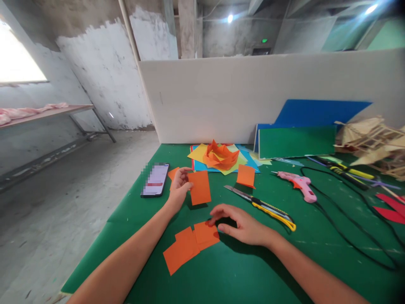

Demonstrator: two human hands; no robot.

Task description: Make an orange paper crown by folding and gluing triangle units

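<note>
My left hand (181,185) pinches an orange paper square (200,189) by its left edge and holds it just above the green tabletop. Behind that hand, another orange piece (173,174) is partly hidden. My right hand (238,223) is lower on the table, thumb and fingers apart, fingertips at the top edge of an orange square (206,237). More orange squares (183,249) overlap it to the left. A folded orange square (246,175) stands farther back. Beyond it, a folded orange paper flower (221,156) rests on a stack of coloured paper (198,153).
A yellow utility knife (268,209) lies right of my hands with its blade out. Farther right are a pink glue gun (297,185) with a black cord, pliers (348,174), and green board (297,142). A phone (155,180) lies near the table's left edge.
</note>
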